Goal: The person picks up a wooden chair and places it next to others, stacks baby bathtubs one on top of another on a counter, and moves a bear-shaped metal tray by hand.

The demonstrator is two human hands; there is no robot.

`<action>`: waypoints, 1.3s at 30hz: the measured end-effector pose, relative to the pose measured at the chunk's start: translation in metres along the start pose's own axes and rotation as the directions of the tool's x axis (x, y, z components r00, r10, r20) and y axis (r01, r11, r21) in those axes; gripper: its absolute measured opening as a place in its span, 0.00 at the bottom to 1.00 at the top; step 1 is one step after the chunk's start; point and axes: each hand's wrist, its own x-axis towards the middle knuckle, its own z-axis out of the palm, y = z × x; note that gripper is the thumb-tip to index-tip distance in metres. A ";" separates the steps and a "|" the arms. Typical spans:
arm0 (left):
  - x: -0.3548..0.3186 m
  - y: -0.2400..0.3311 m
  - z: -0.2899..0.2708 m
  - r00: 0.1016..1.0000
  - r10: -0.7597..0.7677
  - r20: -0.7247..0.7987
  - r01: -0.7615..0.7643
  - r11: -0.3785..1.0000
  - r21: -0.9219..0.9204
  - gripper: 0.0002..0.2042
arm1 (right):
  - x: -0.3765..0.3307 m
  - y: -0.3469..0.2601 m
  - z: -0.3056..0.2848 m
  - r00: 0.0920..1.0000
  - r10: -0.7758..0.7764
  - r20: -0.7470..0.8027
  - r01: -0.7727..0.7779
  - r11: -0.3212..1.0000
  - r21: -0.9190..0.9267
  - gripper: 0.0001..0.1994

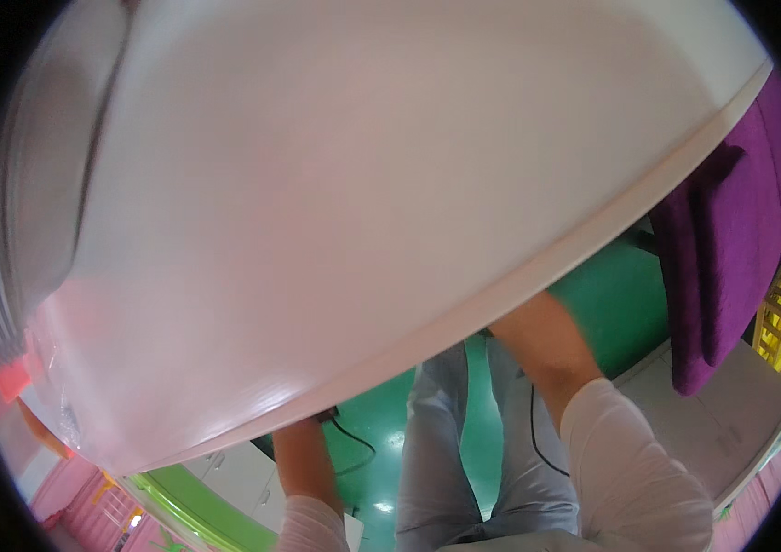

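Observation:
A large, smooth white panel (390,184) with a pale raised edge fills most of the view, close to me. My left forearm (306,465), in a white sleeve, rises to its lower edge and passes behind it. Further right, my right forearm (551,350) reaches up behind the same edge. Both hands are hidden by the panel, so I cannot see their fingers or whether they grip it. Black cords hang near both wrists.
Several stacked pale pieces (41,175) stand at the far left. A purple fabric-covered seat or cushion (731,239) is at the right, beside a grey-beige cabinet or box (712,423). A green floor (616,290), a lime-green curved edge (202,506) and white drawers (239,474) show below.

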 end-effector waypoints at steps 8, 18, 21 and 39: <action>-0.040 -0.028 -0.058 0.938 -0.344 0.037 0.333 0.869 -0.366 0.20 | -0.103 0.095 0.053 0.981 -0.193 -0.028 0.167 0.905 -0.390 0.22; 0.038 0.025 -0.088 0.949 -0.292 -0.117 0.262 0.939 -0.222 0.11 | -0.067 0.132 0.134 0.884 -0.461 -0.075 0.295 0.676 -0.675 0.20; -0.011 0.012 -0.077 0.953 -0.217 -0.210 0.181 0.968 -0.176 0.12 | -0.097 0.111 0.110 0.886 -0.461 -0.042 0.334 0.699 -0.632 0.20; 0.075 0.053 -0.009 0.994 0.055 0.094 -0.050 0.997 -0.060 0.11 | 0.014 0.087 0.179 0.908 -0.387 0.162 0.405 0.704 -0.583 0.35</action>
